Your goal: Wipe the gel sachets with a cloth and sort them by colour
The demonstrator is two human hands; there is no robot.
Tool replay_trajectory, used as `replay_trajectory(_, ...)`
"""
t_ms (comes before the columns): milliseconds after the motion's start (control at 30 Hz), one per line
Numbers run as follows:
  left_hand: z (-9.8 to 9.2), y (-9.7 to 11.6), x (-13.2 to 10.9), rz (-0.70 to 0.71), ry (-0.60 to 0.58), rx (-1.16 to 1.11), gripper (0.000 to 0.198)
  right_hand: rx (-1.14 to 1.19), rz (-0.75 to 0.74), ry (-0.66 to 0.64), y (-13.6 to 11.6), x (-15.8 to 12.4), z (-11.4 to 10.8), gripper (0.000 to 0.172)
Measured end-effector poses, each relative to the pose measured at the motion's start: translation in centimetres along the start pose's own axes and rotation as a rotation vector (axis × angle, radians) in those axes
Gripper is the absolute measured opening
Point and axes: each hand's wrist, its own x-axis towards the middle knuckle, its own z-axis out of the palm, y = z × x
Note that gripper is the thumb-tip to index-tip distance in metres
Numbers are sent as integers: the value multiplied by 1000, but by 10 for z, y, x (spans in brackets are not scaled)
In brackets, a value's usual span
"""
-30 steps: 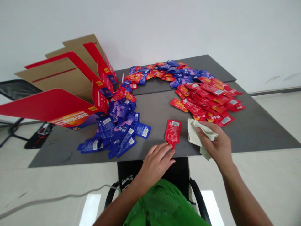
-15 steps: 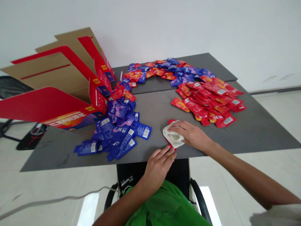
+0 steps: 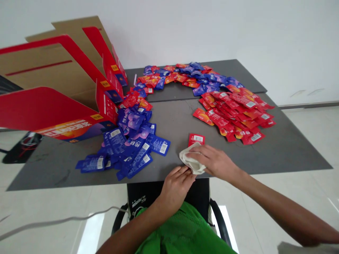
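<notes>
My right hand [image 3: 212,160] has its fingers closed on a folded white cloth [image 3: 192,160], which rests over the lower part of a red packet [image 3: 196,139]. The packet's top end, with a barcode label, shows beyond the cloth. My left hand [image 3: 178,183] lies at the table's front edge, its fingers extended side by side, fingertips against the cloth's near side where the packet's lower end is hidden. A pile of blue packets [image 3: 136,143] lies to the left, and a heap of red packets [image 3: 235,114] to the right.
Open red cardboard boxes [image 3: 76,125] stand on the left of the grey table [image 3: 169,121]. An arc of mixed red and blue packets [image 3: 182,74] runs along the back. A black chair [image 3: 221,218] is at the front edge, and a cable [image 3: 66,220] hangs at lower left.
My right hand and the cloth have moved down the red packet toward me, uncovering its barcode end. My left hand has stayed nearly in place. The camera view has shifted slightly.
</notes>
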Motion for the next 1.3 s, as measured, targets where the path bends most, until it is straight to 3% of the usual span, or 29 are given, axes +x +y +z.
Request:
replay_trajectory(67, 0, -1, 0, -2, -9, -6, 18, 17, 15, -27, 2, -3, 10, 51)
replay_trajectory(167, 2, -2, -2, -7, -8, -18, 21, -11, 108, -24, 33, 11, 16, 56)
replay_trajectory(267, 7, -3, -5, -16, -6, -18, 23, -64, 196, -20, 72, 36, 12, 48)
replay_trajectory(367, 11, -3, -6, -37, 13, -21, 23, -129, 252, 66, 89, 51, -1, 41)
replay_trajectory(500, 9, -2, -4, -30, 49, -39, 21, -118, 221, 212, 54, 37, -15, 45)
replay_trajectory(667, 2, 0, 1, -37, 19, -36, 17, -11, 27, -11, -1, 3, -3, 49)
replay_trajectory(733, 2, 0, 1, -39, 20, -40, 16, 4, 37, -44, 2, 1, 8, 50)
replay_trajectory(833, 7, -1, -2, -30, 56, -42, 18, -33, 127, -28, 34, 17, 16, 54)
replay_trajectory(933, 10, -1, -5, -25, 72, -32, 18, -114, 193, 13, 71, 40, 11, 48)
replay_trajectory(1000, 8, -1, -2, -20, 72, -24, 16, -159, 219, 101, 82, 46, 2, 43)
replay_trajectory(1133, -7, 2, 20, -63, -11, -24, 15, -174, 264, 380, 63, 22, -16, 48)
replay_trajectory(1300, -12, 7, 63, -255, -13, 121, 28, -160, 378, 533, 19, -41, -18, 43)
